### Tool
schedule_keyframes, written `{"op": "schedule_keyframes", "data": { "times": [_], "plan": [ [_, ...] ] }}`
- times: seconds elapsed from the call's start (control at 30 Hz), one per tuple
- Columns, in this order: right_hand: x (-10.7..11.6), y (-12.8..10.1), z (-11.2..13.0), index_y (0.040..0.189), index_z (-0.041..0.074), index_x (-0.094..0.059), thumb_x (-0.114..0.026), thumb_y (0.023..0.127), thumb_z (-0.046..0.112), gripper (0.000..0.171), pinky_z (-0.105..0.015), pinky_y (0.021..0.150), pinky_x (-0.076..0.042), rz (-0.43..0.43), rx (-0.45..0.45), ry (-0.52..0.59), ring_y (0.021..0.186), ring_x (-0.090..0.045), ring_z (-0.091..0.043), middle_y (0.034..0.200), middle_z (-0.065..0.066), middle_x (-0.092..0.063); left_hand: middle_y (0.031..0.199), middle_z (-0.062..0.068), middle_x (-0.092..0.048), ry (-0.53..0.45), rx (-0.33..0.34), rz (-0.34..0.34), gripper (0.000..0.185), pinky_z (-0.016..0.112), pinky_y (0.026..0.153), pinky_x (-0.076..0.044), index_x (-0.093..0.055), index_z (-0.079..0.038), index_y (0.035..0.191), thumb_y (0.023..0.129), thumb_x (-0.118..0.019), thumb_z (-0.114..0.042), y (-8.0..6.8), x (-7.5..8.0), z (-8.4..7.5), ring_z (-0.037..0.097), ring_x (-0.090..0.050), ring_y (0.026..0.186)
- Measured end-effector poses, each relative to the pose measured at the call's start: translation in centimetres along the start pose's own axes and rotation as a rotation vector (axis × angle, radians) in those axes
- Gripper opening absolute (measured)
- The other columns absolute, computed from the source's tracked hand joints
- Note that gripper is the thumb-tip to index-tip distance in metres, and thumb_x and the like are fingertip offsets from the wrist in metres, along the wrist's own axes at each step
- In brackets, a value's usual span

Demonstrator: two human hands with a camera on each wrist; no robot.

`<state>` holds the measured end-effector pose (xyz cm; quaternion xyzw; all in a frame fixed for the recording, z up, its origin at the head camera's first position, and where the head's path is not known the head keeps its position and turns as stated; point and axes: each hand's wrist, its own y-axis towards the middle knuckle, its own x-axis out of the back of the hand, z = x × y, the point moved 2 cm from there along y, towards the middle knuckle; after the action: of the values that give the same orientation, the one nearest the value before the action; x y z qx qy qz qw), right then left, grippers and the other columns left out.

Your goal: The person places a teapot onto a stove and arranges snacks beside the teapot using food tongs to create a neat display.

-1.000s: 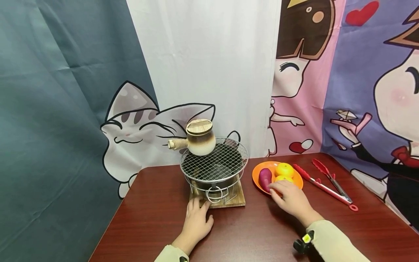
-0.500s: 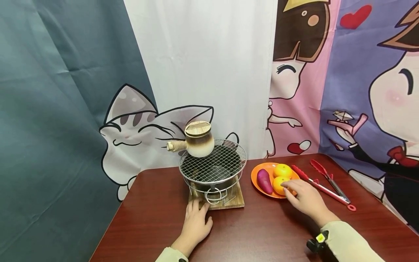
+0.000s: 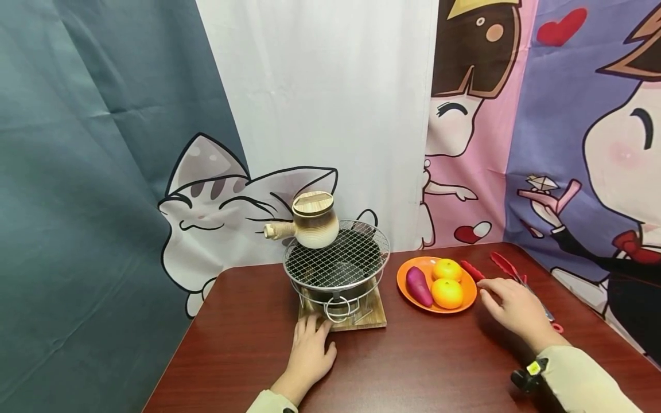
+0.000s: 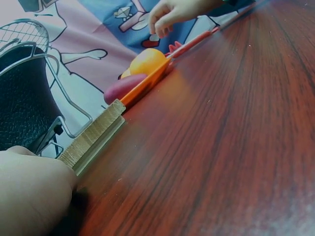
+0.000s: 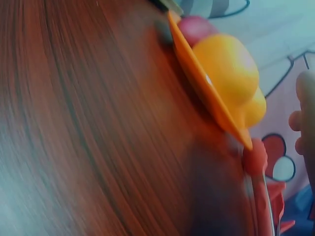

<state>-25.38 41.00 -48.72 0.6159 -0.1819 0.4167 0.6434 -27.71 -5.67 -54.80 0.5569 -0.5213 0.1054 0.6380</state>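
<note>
- Head view: my right hand point(image 3: 513, 310) lies over the red tongs point(image 3: 508, 274), just right of the orange plate point(image 3: 413, 267), fingers relaxed and spread, touching or nearly touching the near arm. I cannot tell whether they press it; nothing is pinched.
- My left hand point(image 3: 310, 353) rests flat on the table point(image 3: 413, 367), fingertips against the front edge of the wooden board point(image 3: 374, 318), well left of the plate. It holds nothing.
- On the plate sit a purple sweet potato point(image 3: 418, 285) and two oranges point(image 3: 447, 292), all untouched.
- Left of the plate, the wire grill point(image 3: 335, 261) stands on the board with a lidded clay pot point(image 3: 312, 221) at its back left; the rest of the mesh is bare.
- Left wrist view: the board's corner point(image 4: 96, 132) lies just beyond my hand, with the plate's rim further along.
- Right wrist view: the plate's rim point(image 5: 206, 93) and an orange point(image 5: 229, 69) fill the frame, a tongs tip point(image 5: 253, 157) beside them.
- My judgement: the work has barely started. The tongs are not yet lifted, and the food is all on the plate.
</note>
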Motion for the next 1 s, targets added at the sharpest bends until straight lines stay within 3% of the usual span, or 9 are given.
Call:
{"op": "schedule_keyframes", "data": {
  "times": [0.13, 0.33, 0.43, 0.53, 0.7, 0.83, 1.0],
  "plan": [
    [0.4, -0.4, -1.4, 0.112, 0.011, -0.072, -0.075, 0.085, 0.019, 0.029, -0.066, 0.085, -0.049, 0.028, -0.068, -0.010, 0.101, -0.063, -0.040, 0.108, -0.016, -0.072, 0.125, 0.014, -0.053, 0.005, -0.004, -0.001, 0.041, 0.056, 0.103, -0.039, -0.069, -0.013, 0.116, 0.076, -0.072, -0.019, 0.0, -0.1, 0.0, 0.040, -0.046, 0.119],
    [0.2, -1.1, -3.4, 0.115, 0.008, -0.068, -0.071, 0.087, 0.020, 0.031, -0.065, 0.084, -0.045, -0.002, -0.165, -0.030, 0.100, -0.056, -0.044, 0.113, -0.022, -0.066, 0.125, 0.014, -0.053, 0.003, -0.014, -0.016, 0.041, 0.056, 0.103, -0.039, -0.069, -0.013, 0.115, 0.075, -0.073, -0.018, 0.0, 0.0, -0.1, 0.040, -0.047, 0.118],
    [-0.4, -1.7, -4.3, 0.128, 0.005, -0.060, -0.070, 0.088, 0.027, 0.047, -0.067, 0.088, -0.039, -0.002, -0.266, -0.041, 0.108, -0.047, -0.050, 0.124, -0.028, -0.054, 0.125, 0.014, -0.053, 0.002, -0.014, -0.017, 0.041, 0.056, 0.103, -0.039, -0.069, -0.013, 0.116, 0.075, -0.073, -0.018, 0.0, 0.0, -0.1, 0.040, -0.046, 0.119],
    [-1.1, -2.4, -5.4, 0.143, 0.000, -0.044, -0.070, 0.088, 0.042, 0.073, -0.069, 0.091, -0.032, 0.017, -0.402, -0.053, 0.114, -0.037, -0.056, 0.132, -0.034, -0.040, 0.125, 0.014, -0.053, 0.000, -0.011, -0.013, 0.042, 0.055, 0.104, -0.038, -0.069, -0.013, 0.116, 0.075, -0.073, -0.018, 0.0, 0.0, 0.0, 0.040, -0.046, 0.119],
    [-1.8, -3.2, -7.4, 0.150, -0.011, -0.021, -0.066, 0.083, 0.068, 0.113, -0.074, 0.090, -0.032, 0.100, -0.595, -0.097, 0.111, -0.034, -0.062, 0.129, -0.044, -0.032, 0.125, 0.014, -0.053, -0.002, -0.008, -0.008, 0.042, 0.055, 0.104, -0.038, -0.069, -0.014, 0.117, 0.076, -0.072, -0.019, 0.0, -0.1, 0.1, 0.040, -0.046, 0.120],
    [-1.8, -3.5, -8.3, 0.145, -0.019, -0.020, -0.059, 0.080, 0.078, 0.124, -0.073, 0.084, -0.037, 0.180, -0.655, -0.137, 0.102, -0.039, -0.061, 0.119, -0.046, -0.035, 0.126, 0.013, -0.053, -0.001, -0.010, -0.011, 0.043, 0.055, 0.104, -0.038, -0.069, -0.015, 0.118, 0.075, -0.073, -0.018, 0.0, -0.2, 0.2, 0.040, -0.046, 0.120],
    [-1.9, -3.6, -8.9, 0.138, -0.020, -0.028, -0.056, 0.078, 0.082, 0.122, -0.071, 0.078, -0.038, 0.209, -0.642, -0.176, 0.096, -0.041, -0.059, 0.111, -0.044, -0.040, 0.126, 0.013, -0.053, 0.004, -0.019, -0.009, 0.043, 0.054, 0.104, -0.039, -0.069, -0.015, 0.118, 0.076, -0.073, -0.019, 0.0, -0.1, 0.2, 0.038, -0.046, 0.120]
  ]
}}
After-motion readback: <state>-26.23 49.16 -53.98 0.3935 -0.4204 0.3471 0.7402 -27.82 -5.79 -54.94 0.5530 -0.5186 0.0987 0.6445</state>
